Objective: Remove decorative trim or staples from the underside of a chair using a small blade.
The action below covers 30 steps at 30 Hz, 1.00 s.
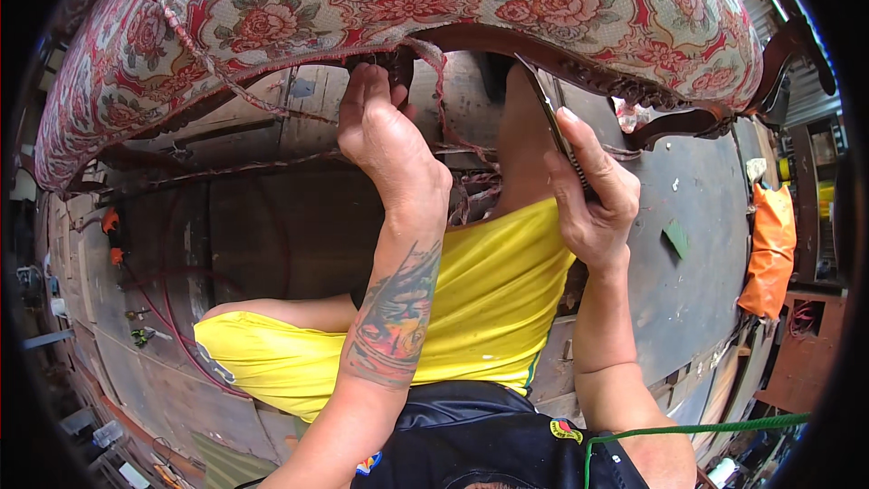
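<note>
A sofa-like seat covered in red and cream floral fabric (561,9) spans the top of the view, edged by a carved dark wooden frame (625,81). My left hand (385,118) is raised to the frame's middle, its fingers bunched against the fabric's lower edge; what they pinch is hidden. Just right of it, a loose strip of patterned braid trim (441,95) hangs down. My right hand (597,190) grips a narrow, dark, pointed blade-like tool (554,118), tip up towards the frame. Another braid strip (195,50) dangles across the fabric on the left.
My legs in yellow shorts (480,290) rest on the dark floor panel (688,208). An orange-and-black tool (110,231) and a thin red hose (167,299) lie at left. A green scrap (675,238) lies at right, near an orange bag (769,249). A green cord (706,427) crosses lower right.
</note>
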Available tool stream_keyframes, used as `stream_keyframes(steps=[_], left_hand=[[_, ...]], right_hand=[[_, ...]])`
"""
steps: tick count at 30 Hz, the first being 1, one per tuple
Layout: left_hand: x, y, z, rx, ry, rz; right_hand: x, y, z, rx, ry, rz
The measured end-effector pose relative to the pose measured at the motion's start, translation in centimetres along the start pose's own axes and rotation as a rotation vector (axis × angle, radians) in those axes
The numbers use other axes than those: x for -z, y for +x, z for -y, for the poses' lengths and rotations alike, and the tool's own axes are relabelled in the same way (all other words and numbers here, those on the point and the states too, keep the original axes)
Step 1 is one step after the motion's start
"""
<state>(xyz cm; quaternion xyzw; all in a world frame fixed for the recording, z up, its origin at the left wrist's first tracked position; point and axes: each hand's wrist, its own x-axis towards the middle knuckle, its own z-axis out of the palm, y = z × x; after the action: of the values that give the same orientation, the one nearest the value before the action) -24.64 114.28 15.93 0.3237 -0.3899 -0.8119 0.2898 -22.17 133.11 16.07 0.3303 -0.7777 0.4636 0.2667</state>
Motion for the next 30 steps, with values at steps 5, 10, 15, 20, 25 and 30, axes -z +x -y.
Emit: stream_keyframes(steps=[5, 10, 15, 20, 25, 30], left_hand=[[-0.5, -0.8, -1.1, 0.029, -0.128, -0.005], [-0.4, -0.8, -2.0, 0.143, -0.212, 0.097], [0.3, 0.8, -2.4, 0.329, -0.259, 0.220], [0.5, 1.7, -2.5, 0.336, -0.100, 0.265], [-0.5, 1.7, -1.6, 0.260, 0.116, 0.343], [-0.9, 1.8, -1.8, 0.244, 0.126, 0.363]], right_hand=[[-1.3, -1.2, 1.4, -0.234, 0.225, -0.107], [-3.9, -3.3, 2.9, -0.433, 0.409, -0.212], [-4.8, -3.2, 2.5, -0.233, 0.310, -0.105], [-5.2, -2.9, 2.2, -0.213, 0.370, -0.178], [-6.0, -4.0, 1.1, -0.270, 0.442, -0.247], [-5.7, -4.7, 0.5, -0.266, 0.481, -0.274]])
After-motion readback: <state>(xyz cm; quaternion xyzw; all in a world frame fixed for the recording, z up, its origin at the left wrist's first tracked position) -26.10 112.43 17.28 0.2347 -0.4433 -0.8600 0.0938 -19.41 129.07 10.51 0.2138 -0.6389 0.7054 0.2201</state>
